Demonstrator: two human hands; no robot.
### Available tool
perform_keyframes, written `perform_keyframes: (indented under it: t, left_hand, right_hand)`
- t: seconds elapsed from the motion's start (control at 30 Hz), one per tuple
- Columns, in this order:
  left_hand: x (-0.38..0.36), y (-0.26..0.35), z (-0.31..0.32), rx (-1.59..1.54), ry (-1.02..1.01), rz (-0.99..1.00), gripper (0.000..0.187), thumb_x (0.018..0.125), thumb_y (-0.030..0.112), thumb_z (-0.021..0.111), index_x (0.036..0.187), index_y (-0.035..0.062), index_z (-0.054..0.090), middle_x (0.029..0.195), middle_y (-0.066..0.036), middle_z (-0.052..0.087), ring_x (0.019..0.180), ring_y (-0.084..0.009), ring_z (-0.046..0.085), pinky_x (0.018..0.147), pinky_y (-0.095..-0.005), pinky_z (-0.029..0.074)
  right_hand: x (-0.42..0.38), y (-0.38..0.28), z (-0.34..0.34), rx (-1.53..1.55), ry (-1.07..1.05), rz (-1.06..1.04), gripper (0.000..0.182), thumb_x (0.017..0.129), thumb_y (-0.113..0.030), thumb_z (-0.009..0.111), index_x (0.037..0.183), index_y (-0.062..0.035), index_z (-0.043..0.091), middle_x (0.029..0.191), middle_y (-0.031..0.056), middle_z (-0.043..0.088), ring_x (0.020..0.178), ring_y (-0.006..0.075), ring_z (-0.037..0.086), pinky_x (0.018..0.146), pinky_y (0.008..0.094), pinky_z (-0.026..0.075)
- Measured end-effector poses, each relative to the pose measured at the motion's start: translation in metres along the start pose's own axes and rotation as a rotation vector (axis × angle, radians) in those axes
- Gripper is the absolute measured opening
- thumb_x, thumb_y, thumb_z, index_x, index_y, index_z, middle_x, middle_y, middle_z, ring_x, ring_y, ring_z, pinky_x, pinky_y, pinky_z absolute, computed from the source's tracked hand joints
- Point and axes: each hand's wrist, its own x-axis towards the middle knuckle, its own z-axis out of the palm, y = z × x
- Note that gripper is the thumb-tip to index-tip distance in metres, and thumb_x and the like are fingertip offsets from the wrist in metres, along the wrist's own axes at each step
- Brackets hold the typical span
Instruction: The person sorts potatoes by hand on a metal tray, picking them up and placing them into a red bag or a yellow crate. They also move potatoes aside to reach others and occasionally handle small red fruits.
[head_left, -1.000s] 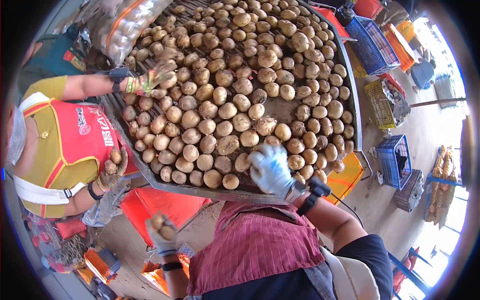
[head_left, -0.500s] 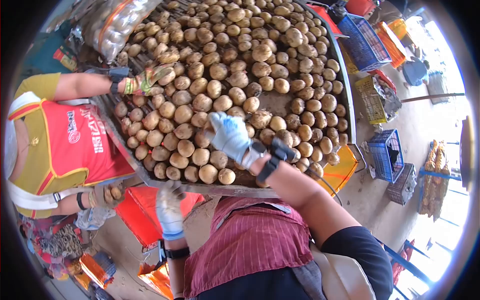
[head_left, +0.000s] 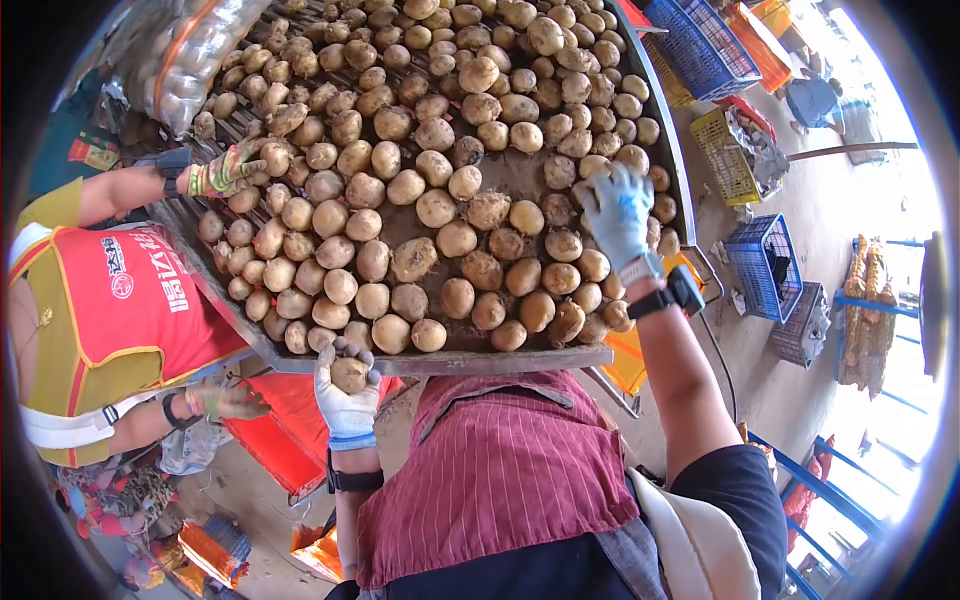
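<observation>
Many round, soil-marked potatoes (head_left: 436, 208) cover a metal-edged sorting table (head_left: 480, 362). My left hand (head_left: 345, 410), in a white and blue glove with grey fingertips, is at the table's near edge, palm up. Its fingers curl round a single potato (head_left: 349, 375). On the right side of the table, my right hand (head_left: 620, 212) reaches over the potatoes in a pale blue glove. Its fingers are stretched and apart, touching or just above the potatoes; what lies beneath the palm is hidden.
At the left a co-worker's gloved hand (head_left: 228, 170) holds a potato; their other hand (head_left: 232, 402) hangs over a red sack (head_left: 285, 430). A filled clear bag (head_left: 195, 60) lies at the table's far left. Crates, one blue (head_left: 765, 290), stand on the floor at right.
My right hand has swept from the middle of the potatoes to the right side. My left hand now holds a potato, palm up. The co-worker's lower hand no longer shows potatoes in it.
</observation>
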Motion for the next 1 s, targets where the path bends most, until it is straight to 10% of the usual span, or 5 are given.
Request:
perform_keyframes:
  t: [0.33, 0.6, 0.67, 0.8, 1.0]
  left_hand:
    - [-0.017, -0.002, -0.003, -0.037, -0.068, -0.021, 0.035, 0.091, 0.041, 0.062, 0.107, 0.0101, 0.064, 0.094, -0.005, 0.065, 0.071, -0.0192, 0.06, 0.046, -0.025, 0.041]
    - [-0.075, 0.104, -0.219, -0.312, 0.261, 0.205, 0.056, 0.093, 0.045, 0.059, 0.125, -0.0012, 0.055, 0.118, -0.014, 0.063, 0.084, -0.0197, 0.064, 0.058, -0.0273, 0.052]
    - [-0.077, 0.104, -0.198, -0.591, 0.891, 0.49, 0.069, 0.093, 0.041, 0.06, 0.137, -0.0079, 0.039, 0.135, -0.022, 0.053, 0.099, -0.025, 0.064, 0.068, -0.0316, 0.058]
    - [-0.053, 0.072, -0.233, 0.064, 0.503, 0.518, 0.055, 0.095, 0.034, 0.06, 0.132, -0.0037, 0.046, 0.127, -0.018, 0.058, 0.097, -0.0248, 0.064, 0.072, -0.0315, 0.058]
    - [-0.018, -0.018, -0.015, 0.298, -0.005, 0.051, 0.038, 0.1, 0.041, 0.051, 0.118, 0.0096, 0.063, 0.107, -0.006, 0.068, 0.087, -0.0194, 0.066, 0.067, -0.0351, 0.054]
  right_hand:
    - [-0.051, -0.087, -0.016, 0.441, -0.357, -0.43, 0.045, 0.083, -0.031, 0.068, 0.124, -0.0149, 0.058, 0.138, 0.0119, 0.048, 0.134, 0.0329, 0.041, 0.102, 0.0586, 0.037]
    - [-0.03, -0.016, -0.069, 0.4, -0.241, -0.046, 0.022, 0.084, -0.026, 0.067, 0.099, -0.0089, 0.065, 0.091, 0.0116, 0.065, 0.088, 0.0305, 0.063, 0.076, 0.0447, 0.05]
    - [-0.057, -0.021, -0.084, 0.299, -0.53, -0.033, 0.021, 0.084, -0.028, 0.067, 0.095, -0.0107, 0.065, 0.081, 0.0087, 0.066, 0.08, 0.0299, 0.063, 0.072, 0.0442, 0.049]
    - [-0.106, -0.071, -0.103, 0.125, -0.871, 0.092, 0.06, 0.075, -0.033, 0.072, 0.127, -0.0081, 0.053, 0.099, 0.0165, 0.064, 0.09, 0.0335, 0.062, 0.074, 0.0468, 0.048]
    - [-0.119, -0.069, -0.065, 0.354, -0.667, 0.091, 0.073, 0.07, -0.028, 0.075, 0.134, -0.006, 0.049, 0.101, 0.0195, 0.06, 0.095, 0.0367, 0.058, 0.08, 0.0473, 0.046]
